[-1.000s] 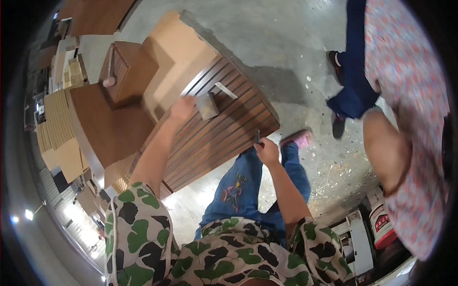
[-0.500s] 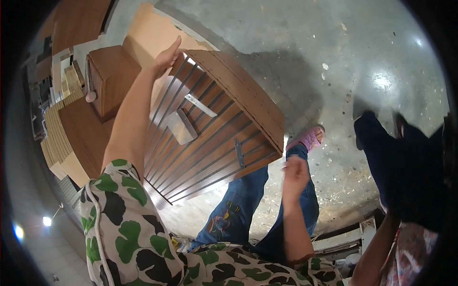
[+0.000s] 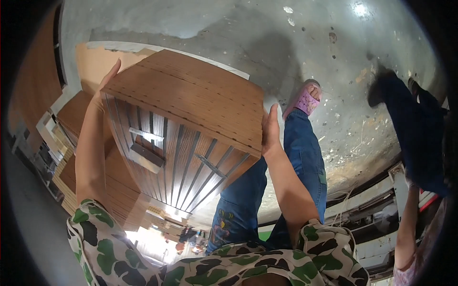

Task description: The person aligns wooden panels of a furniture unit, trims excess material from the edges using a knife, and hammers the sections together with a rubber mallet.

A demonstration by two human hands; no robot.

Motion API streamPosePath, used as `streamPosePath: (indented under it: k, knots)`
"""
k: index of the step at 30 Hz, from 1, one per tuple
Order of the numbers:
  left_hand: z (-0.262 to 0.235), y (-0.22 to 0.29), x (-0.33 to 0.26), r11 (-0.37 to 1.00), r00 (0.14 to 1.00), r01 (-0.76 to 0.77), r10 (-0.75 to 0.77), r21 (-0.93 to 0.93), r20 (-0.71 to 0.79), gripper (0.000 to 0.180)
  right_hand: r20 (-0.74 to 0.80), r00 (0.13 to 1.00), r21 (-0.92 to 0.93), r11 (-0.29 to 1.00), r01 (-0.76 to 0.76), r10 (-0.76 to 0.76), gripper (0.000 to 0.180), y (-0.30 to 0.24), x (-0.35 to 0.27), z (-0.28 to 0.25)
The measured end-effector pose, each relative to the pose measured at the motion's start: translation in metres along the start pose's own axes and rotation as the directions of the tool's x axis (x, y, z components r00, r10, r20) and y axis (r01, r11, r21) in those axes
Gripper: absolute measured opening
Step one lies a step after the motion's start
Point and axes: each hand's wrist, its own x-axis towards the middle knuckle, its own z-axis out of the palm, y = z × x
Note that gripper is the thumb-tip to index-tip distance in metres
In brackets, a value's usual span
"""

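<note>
A box-shaped brown wood-grain piece (image 3: 191,90) is tilted in front of me, between my two hands. Dark parallel lines run down its near face, and rows of small dark marks line its top face. A silvery strip (image 3: 146,134) and a brownish-grey rectangular piece (image 3: 146,158) are on the striped face. My left hand (image 3: 109,78) is against the far left end, thumb or finger pointing up, the other fingers partly hidden. My right hand (image 3: 271,131) presses on the right end, its fingers mostly hidden behind the edge.
More brown boxes and boards (image 3: 76,112) stand at the left, beside a tan sheet (image 3: 90,62) on the grey floor (image 3: 210,24). Another person's dark-trousered leg (image 3: 410,128) is at the right, with their arm (image 3: 405,233) below. White racks (image 3: 377,245) stand at lower right.
My right hand has come up from over my leg to the right end of the wood-grain piece. The piece has turned and tipped, showing more of its top face. My view has shifted.
</note>
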Motion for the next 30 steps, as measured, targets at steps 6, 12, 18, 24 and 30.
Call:
streamPosePath:
  k: [6, 12, 18, 24, 30]
  knots:
    - [0.043, 0.006, 0.000, 1.000, 0.974, 0.029, -0.028, 0.001, -0.223, 0.083, -0.019, 1.000, 0.117, 0.993, 0.014, -0.012, 0.067, -0.011, -0.004, 0.023]
    - [0.045, 0.010, 0.013, 0.995, 0.964, 0.039, -0.012, 0.096, -0.267, 0.087, -0.026, 0.999, 0.076, 0.997, 0.021, -0.019, 0.070, -0.017, -0.001, 0.019]
    - [0.041, 0.008, 0.020, 0.986, 0.964, 0.050, -0.006, 0.160, -0.267, 0.093, -0.059, 0.998, 0.069, 0.997, 0.037, -0.033, 0.070, -0.014, 0.004, 0.022]
    - [0.053, 0.006, 0.016, 0.977, 0.938, 0.046, 0.029, 0.208, -0.345, 0.089, -0.144, 0.988, -0.024, 0.999, 0.044, -0.047, 0.067, -0.009, 0.007, 0.021]
    - [0.039, 0.008, 0.020, 0.976, 0.937, 0.093, -0.019, 0.198, -0.349, 0.083, -0.162, 0.986, -0.032, 0.999, 0.040, -0.045, 0.067, -0.010, 0.005, 0.024]
